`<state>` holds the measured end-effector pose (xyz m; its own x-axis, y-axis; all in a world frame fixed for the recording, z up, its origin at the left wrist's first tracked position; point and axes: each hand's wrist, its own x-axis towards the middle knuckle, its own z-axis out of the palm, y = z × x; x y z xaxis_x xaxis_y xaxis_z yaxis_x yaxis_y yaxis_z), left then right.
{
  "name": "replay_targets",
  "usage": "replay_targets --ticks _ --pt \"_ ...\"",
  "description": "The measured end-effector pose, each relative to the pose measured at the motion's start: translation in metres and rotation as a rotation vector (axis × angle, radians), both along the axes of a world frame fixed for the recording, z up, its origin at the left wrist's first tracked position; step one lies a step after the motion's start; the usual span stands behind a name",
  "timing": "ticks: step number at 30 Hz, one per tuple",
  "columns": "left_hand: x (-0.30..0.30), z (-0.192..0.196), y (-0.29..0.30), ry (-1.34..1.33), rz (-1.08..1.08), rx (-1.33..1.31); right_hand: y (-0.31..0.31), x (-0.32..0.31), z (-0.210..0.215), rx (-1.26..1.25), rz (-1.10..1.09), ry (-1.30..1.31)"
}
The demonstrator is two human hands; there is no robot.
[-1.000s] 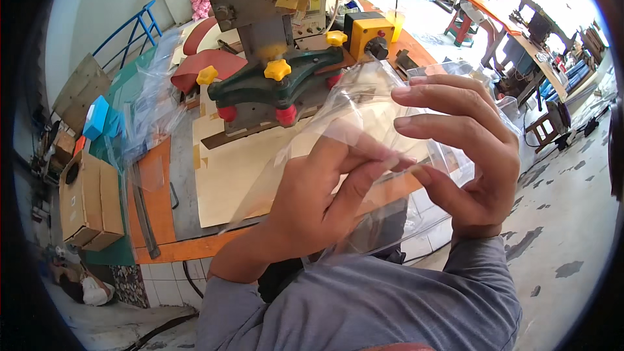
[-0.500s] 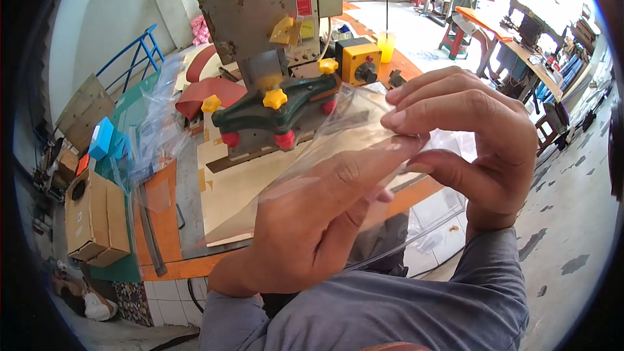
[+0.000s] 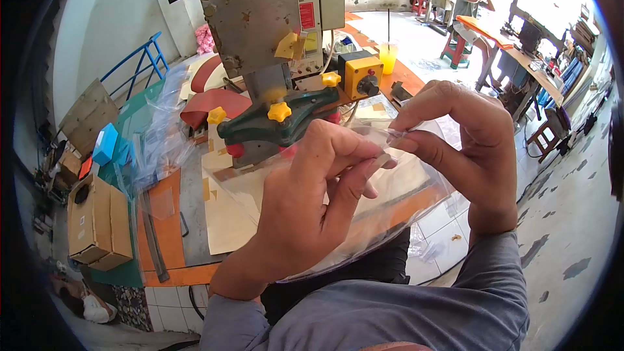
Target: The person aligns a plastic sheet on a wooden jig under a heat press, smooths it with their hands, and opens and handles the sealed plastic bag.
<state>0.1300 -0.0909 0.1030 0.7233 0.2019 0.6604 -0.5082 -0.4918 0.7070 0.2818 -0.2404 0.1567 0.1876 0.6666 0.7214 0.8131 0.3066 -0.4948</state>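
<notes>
While the person bends toward the work surface (image 3: 177,277), both hands meet over its near edge, in front of the press (image 3: 257,29). The left hand (image 3: 311,192) has its thumb tip brought against the forefinger, pinching a clear plastic sheet (image 3: 396,216), with the other fingers curled in behind. Just beside it, the right hand (image 3: 465,149) nips the same sheet between thumb and bent forefinger, barely any gap between the tips; its other fingers are mostly hidden from me. That sheet is held up off the surface, its lower rim bowing down past the near edge, in front of the person's dark trousers.

Behind the hands, the press's dark green bracket (image 3: 259,130) carries yellow star knobs (image 3: 279,112). Under it, a tan board (image 3: 224,205) stretches toward the near edge. A yellow control box (image 3: 361,77) sits right of the press, with a cup of yellow drink (image 3: 387,58) near it by the right edge. Reddish-brown pieces (image 3: 214,109) lie left of the press, and more clear plastic (image 3: 162,127) is heaped toward the left edge. Close to the near left corner are a long metal strip (image 3: 153,240) and a cardboard box (image 3: 101,224); what carries the box I can't tell.
</notes>
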Motion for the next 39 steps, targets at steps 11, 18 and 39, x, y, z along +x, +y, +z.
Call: replay_targets --ticks 11,18,39 --pt "-0.021 0.004 -0.006 0.143 -0.019 -0.14 -0.005 0.014 0.005 -0.052 0.0 0.038" --pt "-0.047 -0.002 0.013 0.322 0.071 -0.28 -0.014 0.046 0.018 -0.016 -0.021 0.059" --pt "-0.074 -0.011 0.074 0.359 0.245 -0.091 -0.029 0.068 0.022 0.005 -0.238 0.106"
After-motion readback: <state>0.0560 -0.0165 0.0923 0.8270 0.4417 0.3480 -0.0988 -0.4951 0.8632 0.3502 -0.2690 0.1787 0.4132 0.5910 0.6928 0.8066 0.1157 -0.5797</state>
